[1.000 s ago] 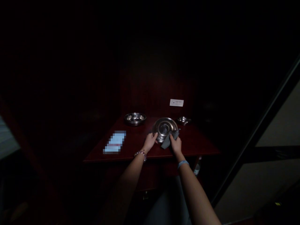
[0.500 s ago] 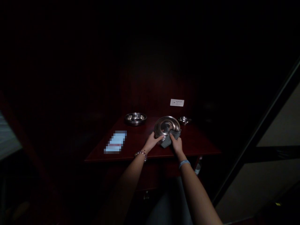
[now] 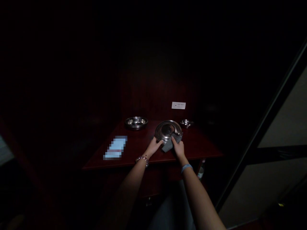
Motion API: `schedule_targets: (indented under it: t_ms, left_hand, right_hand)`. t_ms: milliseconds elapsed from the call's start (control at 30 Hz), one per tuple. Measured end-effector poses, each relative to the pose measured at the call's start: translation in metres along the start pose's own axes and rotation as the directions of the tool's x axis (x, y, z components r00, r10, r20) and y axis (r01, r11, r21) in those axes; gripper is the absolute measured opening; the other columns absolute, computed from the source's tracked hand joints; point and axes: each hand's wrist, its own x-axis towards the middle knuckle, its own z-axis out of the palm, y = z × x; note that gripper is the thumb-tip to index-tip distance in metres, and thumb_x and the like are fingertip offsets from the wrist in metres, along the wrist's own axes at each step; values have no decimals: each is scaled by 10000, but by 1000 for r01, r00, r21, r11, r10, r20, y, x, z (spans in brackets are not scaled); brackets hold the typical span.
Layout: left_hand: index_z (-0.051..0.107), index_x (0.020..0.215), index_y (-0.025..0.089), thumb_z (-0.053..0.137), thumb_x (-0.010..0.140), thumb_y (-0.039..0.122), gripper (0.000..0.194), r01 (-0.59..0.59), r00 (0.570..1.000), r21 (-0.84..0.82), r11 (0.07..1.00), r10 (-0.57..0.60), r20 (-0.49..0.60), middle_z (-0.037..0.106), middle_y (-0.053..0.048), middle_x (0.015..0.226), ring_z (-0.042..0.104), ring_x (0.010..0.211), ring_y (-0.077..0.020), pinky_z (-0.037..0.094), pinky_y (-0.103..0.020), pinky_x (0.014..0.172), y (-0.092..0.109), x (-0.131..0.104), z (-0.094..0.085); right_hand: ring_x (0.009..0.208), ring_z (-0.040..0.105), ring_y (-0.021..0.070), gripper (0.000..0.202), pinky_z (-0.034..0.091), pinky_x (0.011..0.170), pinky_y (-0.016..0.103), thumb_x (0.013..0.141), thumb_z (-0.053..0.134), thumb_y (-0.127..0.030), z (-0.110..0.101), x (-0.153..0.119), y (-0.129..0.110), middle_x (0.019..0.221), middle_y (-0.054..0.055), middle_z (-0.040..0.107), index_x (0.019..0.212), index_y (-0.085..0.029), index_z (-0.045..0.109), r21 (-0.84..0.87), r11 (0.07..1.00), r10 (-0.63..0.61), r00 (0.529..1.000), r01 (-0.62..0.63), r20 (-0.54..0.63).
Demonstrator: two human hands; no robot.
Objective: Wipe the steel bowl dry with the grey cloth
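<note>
A shiny round metal dish (image 3: 167,128) is held tilted above the desk, its hollow side facing me. My left hand (image 3: 153,147) grips its lower left rim, thumb on top and the other fingers hidden underneath. At the lower right rim, my right hand (image 3: 178,148) is closed on a grey cloth (image 3: 168,145), pressing it against the dish with the thumb. Part of the cloth hangs down between the two hands.
On the dark red desk (image 3: 136,153) stand a wide metal bowl (image 3: 136,122) at the back left and a smaller metal bowl (image 3: 186,123) at the back right. A blurred pale-blue rectangle (image 3: 115,148) lies front left. A wall socket (image 3: 178,105) is behind; a bottle (image 3: 201,170) stands below right.
The whole view has shifted slightly, so things sit a little further left. Both hands keep their hold on the dish and cloth; the dish's tilt differs slightly.
</note>
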Motion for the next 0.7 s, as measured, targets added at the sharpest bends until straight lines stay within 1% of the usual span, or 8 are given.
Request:
schedule_targets:
  t_ms: [167,300,367,467,533,633,700]
  left_hand:
    - [580,1312,134,609,862,253,467,22,1000,-55,998,-23,-16,645,-151,1371,609,1260,-234,435,-366,1109,2,2,-2]
    - [582,1318,130,526,931,335,441,87,995,-59,994,-90,-38,675,-157,1318,643,1207,-250,499,-364,1029,7,1,-3]
    - [583,1319,137,510,947,378,449,94,995,-56,994,-96,-29,688,-151,1297,647,1203,-250,510,-358,1014,8,0,-3]
    - [583,1321,156,525,945,386,446,55,998,-76,996,-58,-36,678,-136,1330,614,1266,-240,484,-359,1063,8,0,-2]
    - [598,1308,156,556,932,361,430,32,998,-100,994,-36,-43,658,-134,1368,583,1313,-241,446,-371,1115,7,0,-1]
    - [647,1245,135,565,929,339,385,83,996,-120,989,-88,-32,675,-147,1346,600,1294,-265,429,-399,1140,3,1,-2]
    - [653,1239,124,521,953,350,388,133,989,-118,984,-140,-53,687,-145,1328,620,1271,-265,432,-404,1140,-1,4,-4]
  right_hand:
    - [885,761,295,469,576,785,334,813,639,-559,0,0,0,868,134,795,907,-125,788,-36,999,-1,999,0,-51]
    - [907,757,294,488,570,817,341,826,615,-568,1,0,0,929,153,795,924,-120,782,-21,1000,-13,998,12,-62]
    - [909,754,292,498,568,815,340,824,611,-578,1,1,0,941,151,795,928,-120,779,-8,1000,-4,998,3,-58]
    - [897,751,283,502,568,789,326,813,618,-591,1,1,1,914,131,795,914,-125,774,-2,1000,21,999,-21,-36]
    - [888,749,274,494,566,781,314,803,631,-592,1,1,2,890,114,794,901,-128,771,1,999,35,999,-35,6]
    - [891,749,272,484,564,794,317,790,657,-593,3,1,3,890,109,791,888,-132,769,4,998,58,996,-58,63]
    - [933,746,279,490,564,829,332,786,674,-597,4,1,3,937,119,791,927,-137,769,29,997,64,996,-66,55]
